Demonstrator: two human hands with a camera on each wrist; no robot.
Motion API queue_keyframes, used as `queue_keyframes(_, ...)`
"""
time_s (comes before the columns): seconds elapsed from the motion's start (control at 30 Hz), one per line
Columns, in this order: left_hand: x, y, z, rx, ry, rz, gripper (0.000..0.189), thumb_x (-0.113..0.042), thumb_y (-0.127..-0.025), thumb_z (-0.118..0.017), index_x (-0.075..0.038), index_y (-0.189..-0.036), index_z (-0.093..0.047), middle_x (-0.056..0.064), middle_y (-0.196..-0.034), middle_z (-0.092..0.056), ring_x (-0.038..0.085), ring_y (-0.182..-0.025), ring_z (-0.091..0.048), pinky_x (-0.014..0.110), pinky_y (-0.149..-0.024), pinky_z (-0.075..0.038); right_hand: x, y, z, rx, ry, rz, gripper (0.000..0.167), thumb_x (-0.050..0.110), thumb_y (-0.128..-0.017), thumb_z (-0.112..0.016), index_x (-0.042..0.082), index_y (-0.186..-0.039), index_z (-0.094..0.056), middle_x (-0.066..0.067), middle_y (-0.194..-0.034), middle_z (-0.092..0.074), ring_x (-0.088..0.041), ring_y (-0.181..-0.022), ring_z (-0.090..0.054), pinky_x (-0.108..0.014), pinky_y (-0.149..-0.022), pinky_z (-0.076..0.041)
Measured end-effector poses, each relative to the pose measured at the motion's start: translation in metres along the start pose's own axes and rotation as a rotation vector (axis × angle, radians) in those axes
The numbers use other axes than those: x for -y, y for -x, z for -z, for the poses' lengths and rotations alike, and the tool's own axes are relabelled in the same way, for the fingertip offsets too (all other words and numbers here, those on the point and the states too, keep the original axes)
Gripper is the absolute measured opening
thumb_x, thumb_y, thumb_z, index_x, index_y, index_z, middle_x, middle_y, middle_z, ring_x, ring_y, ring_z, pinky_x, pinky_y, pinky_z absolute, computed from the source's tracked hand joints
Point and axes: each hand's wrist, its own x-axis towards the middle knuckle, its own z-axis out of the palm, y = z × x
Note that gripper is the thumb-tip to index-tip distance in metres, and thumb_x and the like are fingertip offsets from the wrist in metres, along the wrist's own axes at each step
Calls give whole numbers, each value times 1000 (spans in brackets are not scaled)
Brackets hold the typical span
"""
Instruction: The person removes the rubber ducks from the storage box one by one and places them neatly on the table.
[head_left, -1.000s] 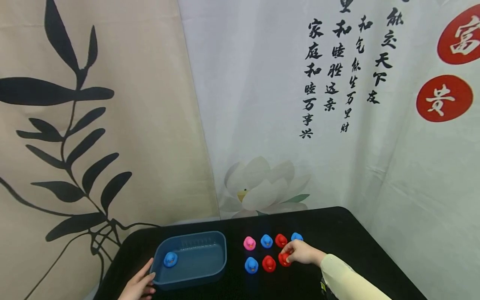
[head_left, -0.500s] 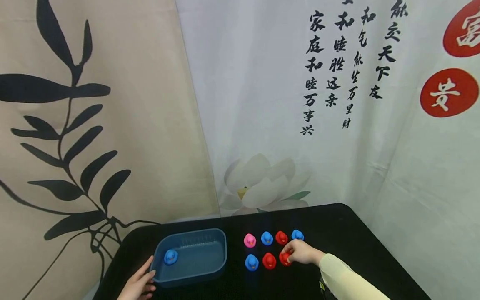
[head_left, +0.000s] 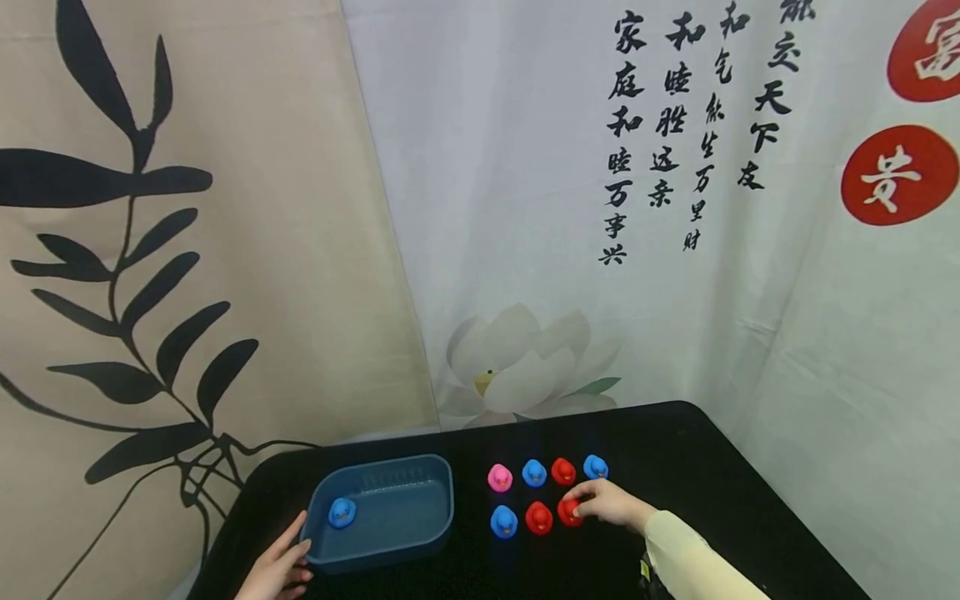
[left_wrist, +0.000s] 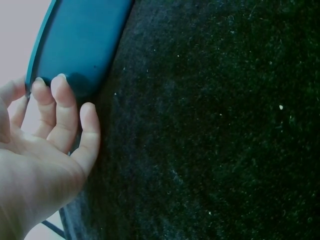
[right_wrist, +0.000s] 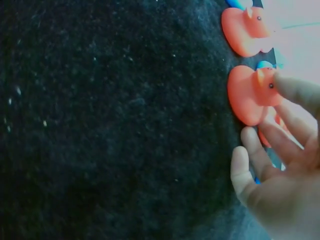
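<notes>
My right hand [head_left: 611,505] pinches a red rubber duck [head_left: 568,512] at the right end of the near row of ducks. In the right wrist view, the thumb touches the head of this duck [right_wrist: 245,97] and fingers lie against its other side. It appears to stand on the table. My left hand [head_left: 276,567] grips the left near corner of a blue plastic tray [head_left: 378,552]. Seen from the left wrist, thumb and fingers are at the rim of the tray [left_wrist: 80,40]. A blue rubber duck [head_left: 342,512] sits inside the tray at its left.
Left of the pinched duck stand another red duck [head_left: 538,518] and a blue duck [head_left: 504,522]. Behind them, a row holds a pink duck [head_left: 499,477], a blue one [head_left: 534,472], a red one [head_left: 563,472] and a blue one [head_left: 596,467]. The table [head_left: 675,442] is black.
The head view has shifted slightly. Both hands stay at the same places, on the tray corner and the red duck, and the ducks keep their positions.
</notes>
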Motion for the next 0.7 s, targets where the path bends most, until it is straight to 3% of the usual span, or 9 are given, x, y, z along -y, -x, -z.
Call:
queue_keyframes(0.2,1,1,-1,-5,13,8,69,-31,-99,-49,-7,-154,-16,13,-91,-50,24,-76,-60,40,-66,-52,2,3,-2,-19,-88,-65,30,13,-89,-62,2,-117,-66,-9,-111,-65,-23,-96,-55,-42,-74,-43)
queue_keyframes(0.5,1,1,-1,-2,32,6,69,-33,-99,-50,-8,-154,-16,12,-92,-49,24,-76,-60,41,-67,-52,-4,1,-1,-10,-138,-88,33,13,-90,-60,2,-121,-64,-10,-116,-63,-25,-100,-55,-46,-78,-43)
queue_keyframes(0.7,2,1,-1,1,70,21,71,-34,-98,-50,-8,-154,-16,13,-93,-49,25,-78,-60,41,-69,-52,-2,1,0,-14,-146,-97,41,14,-91,-61,1,-129,-57,-20,-129,-55,-34,-109,-55,-55,-82,-45)
